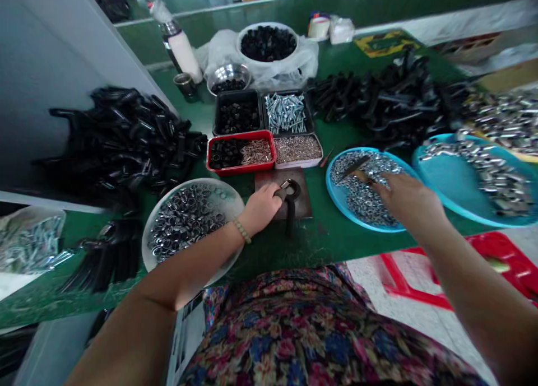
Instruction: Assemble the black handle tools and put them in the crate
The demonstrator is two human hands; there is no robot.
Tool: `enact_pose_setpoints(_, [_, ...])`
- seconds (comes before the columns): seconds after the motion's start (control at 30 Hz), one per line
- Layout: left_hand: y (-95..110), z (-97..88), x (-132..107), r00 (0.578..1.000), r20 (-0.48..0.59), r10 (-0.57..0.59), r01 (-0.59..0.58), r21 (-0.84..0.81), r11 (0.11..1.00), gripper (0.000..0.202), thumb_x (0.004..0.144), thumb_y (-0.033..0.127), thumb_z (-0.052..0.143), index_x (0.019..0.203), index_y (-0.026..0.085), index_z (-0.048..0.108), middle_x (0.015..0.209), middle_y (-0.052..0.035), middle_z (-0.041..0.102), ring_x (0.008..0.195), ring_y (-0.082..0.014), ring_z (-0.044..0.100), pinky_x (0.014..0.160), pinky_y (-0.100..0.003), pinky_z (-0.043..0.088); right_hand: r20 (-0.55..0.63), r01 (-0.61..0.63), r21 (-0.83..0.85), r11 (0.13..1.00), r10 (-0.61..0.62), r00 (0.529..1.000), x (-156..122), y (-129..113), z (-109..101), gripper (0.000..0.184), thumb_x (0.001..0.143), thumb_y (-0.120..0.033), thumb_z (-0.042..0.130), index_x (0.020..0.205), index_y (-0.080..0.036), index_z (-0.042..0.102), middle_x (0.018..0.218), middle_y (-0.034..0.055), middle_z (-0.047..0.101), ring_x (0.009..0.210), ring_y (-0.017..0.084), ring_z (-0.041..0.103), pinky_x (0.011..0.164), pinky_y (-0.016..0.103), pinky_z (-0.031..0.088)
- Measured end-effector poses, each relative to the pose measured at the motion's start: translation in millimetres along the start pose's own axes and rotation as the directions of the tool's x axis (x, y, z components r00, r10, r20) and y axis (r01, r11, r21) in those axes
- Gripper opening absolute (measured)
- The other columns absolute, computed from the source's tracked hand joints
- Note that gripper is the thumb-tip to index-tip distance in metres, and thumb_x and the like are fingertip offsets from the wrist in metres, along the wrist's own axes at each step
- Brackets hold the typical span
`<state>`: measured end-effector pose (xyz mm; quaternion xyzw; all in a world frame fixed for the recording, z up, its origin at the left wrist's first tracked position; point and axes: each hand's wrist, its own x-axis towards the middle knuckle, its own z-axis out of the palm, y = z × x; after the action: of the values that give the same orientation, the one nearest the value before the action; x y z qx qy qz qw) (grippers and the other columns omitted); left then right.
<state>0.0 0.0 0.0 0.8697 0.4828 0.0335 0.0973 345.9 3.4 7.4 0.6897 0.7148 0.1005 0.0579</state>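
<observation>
Head view: my left hand (260, 208) is clenched over the top of a black tool (291, 191) that stands on a dark metal plate (269, 180), with my fingers curled round it, probably to steady it against the plate. My right hand (406, 198) reaches over a blue tray (340, 204) heaped with steel nuts (357, 190). Its fingers (375, 183) are pinched close to a dark rod (355, 166), but I cannot tell whether they grasp it or only touch it.

The plate sits near the edge of the green bench (311, 246), between my hands, likely so that the parts around it are within easy reach. A white bowl (197, 180) of steel rings (185, 223) lies beside my left wrist, and a second blue tray (445, 178) of steel sleeves (496, 176) lies to my right. Beyond the plate stand a red tray (239, 172) and black trays (218, 111) of small parts, sorted apart, it seems, to keep each kind separate. Heaps of black parts (121, 145) lie further left.
</observation>
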Motion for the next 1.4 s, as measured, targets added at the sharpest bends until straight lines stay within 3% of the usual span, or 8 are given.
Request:
enact_pose_setpoints(0.2, [-4.7, 10.6, -0.5, 0.996, -0.092, 0.008, -0.012, -0.043, 0.999, 0.022, 0.095, 0.020, 0.042, 0.092, 0.015, 0.063, 0.110, -0.0078, 0.060, 0.103, -0.0192, 0.056, 0.092, -0.030, 0.045, 0.205, -0.024, 0.022, 0.999, 0.019, 0.979, -7.8, 4.6, 1.3, 0.037, 0.096, -0.042, 0.038, 0.109, -0.014, 0.059, 0.104, 0.0162, 0.067, 0.094, 0.030, 0.062, 0.069, 0.035, 0.042])
enact_pose_setpoints(0.57, [-5.1, 4.8, 6.3, 0.980, -0.150, -0.133, 0.105, -0.182, 0.978, 0.028, 0.096, 0.033, 0.045, 0.094, 0.011, 0.063, 0.103, -0.0123, 0.064, 0.090, -0.0202, 0.064, 0.084, -0.030, 0.048, 0.198, 0.041, 0.149, 0.988, -0.070, 0.978, -12.8, -0.4, -6.2, 0.038, 0.097, -0.033, 0.033, 0.123, -0.010, 0.051, 0.111, 0.0211, 0.062, 0.098, 0.029, 0.060, 0.077, 0.037, 0.040])
enact_pose_setpoints(0.63, [-7.3, 1.1, 6.8, 0.965, -0.170, -0.199, 0.138, -0.316, 0.939, 0.026, 0.095, 0.032, 0.047, 0.092, 0.012, 0.064, 0.096, -0.0110, 0.067, 0.087, -0.0200, 0.066, 0.083, -0.030, 0.050, 0.200, 0.032, 0.160, 0.987, -0.064, 0.978, -13.4, -1.9, -8.3, 0.038, 0.098, -0.033, 0.032, 0.122, -0.010, 0.051, 0.112, 0.0207, 0.061, 0.099, 0.029, 0.060, 0.078, 0.037, 0.040])
enact_pose_setpoints(0.73, [-12.5, -4.1, 7.5, 0.937, -0.158, -0.311, 0.158, -0.601, 0.784, 0.016, 0.093, 0.027, 0.051, 0.095, 0.016, 0.062, 0.088, -0.0054, 0.071, 0.081, -0.0161, 0.069, 0.080, -0.027, 0.053, 0.207, 0.007, 0.171, 0.985, -0.043, 0.977, -12.4, -2.1, -7.2, 0.037, 0.097, -0.033, 0.034, 0.121, -0.011, 0.051, 0.113, 0.0198, 0.062, 0.099, 0.028, 0.060, 0.078, 0.036, 0.040])
enact_pose_setpoints(0.83, [-16.5, -5.9, 9.1, 0.941, -0.139, -0.308, 0.118, -0.719, 0.684, 0.012, 0.090, 0.020, 0.055, 0.099, 0.018, 0.062, 0.091, -0.0032, 0.072, 0.081, -0.0142, 0.070, 0.080, -0.025, 0.054, 0.202, -0.005, 0.175, 0.984, -0.031, 0.979, -10.4, -0.3, -2.1, 0.035, 0.097, -0.034, 0.037, 0.119, -0.012, 0.052, 0.113, 0.0183, 0.062, 0.097, 0.027, 0.061, 0.078, 0.035, 0.040])
enact_pose_setpoints(1.07, [-12.9, 5.3, 14.8, 0.956, -0.284, -0.081, -0.026, -0.355, 0.935, 0.020, 0.093, 0.029, 0.052, 0.089, 0.014, 0.064, 0.102, -0.0088, 0.065, 0.093, -0.0178, 0.064, 0.088, -0.030, 0.050, 0.185, -0.033, 0.152, 0.988, 0.004, 0.983, -9.1, 1.5, 6.2, 0.032, 0.094, -0.034, 0.041, 0.118, -0.016, 0.052, 0.113, 0.0153, 0.063, 0.098, 0.026, 0.062, 0.078, 0.034, 0.044])
enact_pose_setpoints(1.2, [-12.9, 15.4, 16.1, 0.952, -0.306, -0.015, -0.054, -0.216, 0.975, 0.023, 0.094, 0.030, 0.048, 0.091, 0.014, 0.063, 0.098, -0.0076, 0.063, 0.094, -0.0184, 0.061, 0.088, -0.031, 0.049, 0.211, -0.045, 0.148, 0.988, 0.013, 0.977, -8.5, 1.6, 5.7, 0.032, 0.094, -0.036, 0.041, 0.119, -0.017, 0.051, 0.115, 0.0137, 0.063, 0.096, 0.027, 0.063, 0.077, 0.036, 0.047])
enact_pose_setpoints(1.4, [-12.4, 17.9, 10.5, 0.959, -0.280, -0.038, 0.013, -0.091, 0.996, 0.027, 0.095, 0.033, 0.046, 0.094, 0.013, 0.064, 0.101, -0.0099, 0.062, 0.094, -0.0205, 0.059, 0.088, -0.034, 0.048, 0.196, -0.041, 0.143, 0.989, 0.012, 0.980, -8.6, 2.3, 9.3, 0.032, 0.094, -0.036, 0.041, 0.118, -0.018, 0.051, 0.114, 0.0129, 0.063, 0.095, 0.027, 0.064, 0.075, 0.036, 0.048])
